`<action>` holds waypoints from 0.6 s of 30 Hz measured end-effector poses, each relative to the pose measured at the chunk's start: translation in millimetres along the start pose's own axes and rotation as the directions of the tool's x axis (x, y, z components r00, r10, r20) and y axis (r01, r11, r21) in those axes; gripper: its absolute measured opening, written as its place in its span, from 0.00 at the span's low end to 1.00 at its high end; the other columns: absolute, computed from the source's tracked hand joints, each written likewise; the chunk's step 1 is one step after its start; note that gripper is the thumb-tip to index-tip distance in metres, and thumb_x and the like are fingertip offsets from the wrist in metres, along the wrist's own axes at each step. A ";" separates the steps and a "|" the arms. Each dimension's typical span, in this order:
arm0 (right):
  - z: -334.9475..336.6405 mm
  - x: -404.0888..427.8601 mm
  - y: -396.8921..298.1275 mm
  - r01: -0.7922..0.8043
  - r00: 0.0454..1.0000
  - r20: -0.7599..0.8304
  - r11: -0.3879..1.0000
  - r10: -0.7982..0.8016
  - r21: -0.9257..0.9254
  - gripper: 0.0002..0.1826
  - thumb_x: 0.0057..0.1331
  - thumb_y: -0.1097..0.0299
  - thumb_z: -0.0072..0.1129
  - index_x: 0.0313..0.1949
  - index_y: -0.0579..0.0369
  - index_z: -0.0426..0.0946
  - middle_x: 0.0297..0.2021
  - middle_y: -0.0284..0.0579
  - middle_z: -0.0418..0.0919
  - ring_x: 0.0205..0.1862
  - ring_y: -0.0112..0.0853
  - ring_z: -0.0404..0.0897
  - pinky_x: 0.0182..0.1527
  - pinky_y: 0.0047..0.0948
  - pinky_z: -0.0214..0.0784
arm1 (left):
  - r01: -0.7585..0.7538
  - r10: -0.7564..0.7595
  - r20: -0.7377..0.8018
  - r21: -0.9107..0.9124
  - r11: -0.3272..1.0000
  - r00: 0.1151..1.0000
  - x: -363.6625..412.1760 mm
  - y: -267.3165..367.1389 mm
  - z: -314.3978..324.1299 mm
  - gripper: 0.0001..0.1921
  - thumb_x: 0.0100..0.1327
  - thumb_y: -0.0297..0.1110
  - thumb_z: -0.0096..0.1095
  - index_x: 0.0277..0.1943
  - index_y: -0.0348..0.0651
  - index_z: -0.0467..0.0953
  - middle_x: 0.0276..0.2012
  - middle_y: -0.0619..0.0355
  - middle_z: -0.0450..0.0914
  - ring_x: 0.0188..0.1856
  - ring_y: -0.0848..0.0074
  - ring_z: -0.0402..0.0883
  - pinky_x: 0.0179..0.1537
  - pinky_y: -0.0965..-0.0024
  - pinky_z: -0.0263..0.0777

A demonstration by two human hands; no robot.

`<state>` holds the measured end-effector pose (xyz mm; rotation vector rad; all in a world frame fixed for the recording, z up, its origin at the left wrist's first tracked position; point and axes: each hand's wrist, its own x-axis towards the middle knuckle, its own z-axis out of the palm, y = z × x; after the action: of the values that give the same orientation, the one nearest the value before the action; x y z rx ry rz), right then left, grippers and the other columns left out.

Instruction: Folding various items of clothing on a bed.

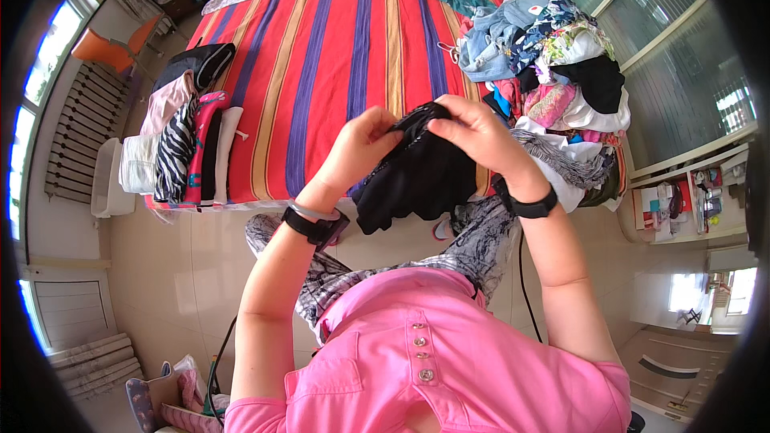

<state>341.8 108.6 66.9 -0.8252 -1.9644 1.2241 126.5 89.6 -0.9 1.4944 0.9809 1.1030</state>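
A black garment [421, 183] hangs from both my hands, over the near edge of a bed [337, 42] with a red striped cover. My left hand [366, 139] pinches its gathered upper edge on the left. On the right, my right hand [475, 132] grips the same edge between thumb and fingers. The cloth drops loosely between my forearms, and its lower part reaches below the mattress edge. What kind of garment it is cannot be made out.
Folded clothes [186, 144] stand in a row at the bed's left corner. To the right lies a loose heap of clothes [541, 72] with denim on it. A white bin [111, 180] stands by the radiator [87, 132]. Glass sliding doors [674, 42] line the right side.
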 end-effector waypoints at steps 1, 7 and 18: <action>-5.4 -2.4 -10.1 -0.017 1.000 0.008 1.000 0.017 0.024 0.08 0.67 0.70 0.59 0.41 0.61 0.74 0.32 0.31 0.74 0.37 0.17 0.70 0.42 0.20 0.66 | 0.002 -0.002 -0.004 0.001 1.000 1.000 -5.2 -9.5 -1.3 0.06 0.63 0.23 0.59 0.42 0.34 0.73 0.31 0.61 0.77 0.35 0.84 0.73 0.38 0.77 0.70; -24.0 -6.6 -51.7 0.137 0.990 0.003 0.979 -0.139 0.149 0.10 0.68 0.71 0.57 0.46 0.61 0.74 0.36 0.29 0.76 0.40 0.16 0.72 0.45 0.18 0.67 | 0.104 -0.107 0.045 0.067 0.992 0.993 -31.2 -97.9 11.8 0.11 0.55 0.23 0.60 0.41 0.32 0.73 0.32 0.52 0.79 0.36 0.77 0.76 0.41 0.70 0.72; -94.8 -17.3 5.3 -0.094 0.863 -0.468 0.970 0.191 0.222 0.10 0.68 0.67 0.58 0.45 0.58 0.77 0.38 0.28 0.78 0.39 0.16 0.72 0.45 0.16 0.63 | 0.350 -0.348 -0.058 0.018 0.937 0.936 -52.8 -49.5 -74.3 0.09 0.60 0.23 0.53 0.43 0.35 0.76 0.29 0.65 0.77 0.30 0.83 0.74 0.31 0.79 0.66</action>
<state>428.6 143.7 90.0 -1.0737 -1.3746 1.1296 38.9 66.2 -51.4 1.2543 1.2493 0.8776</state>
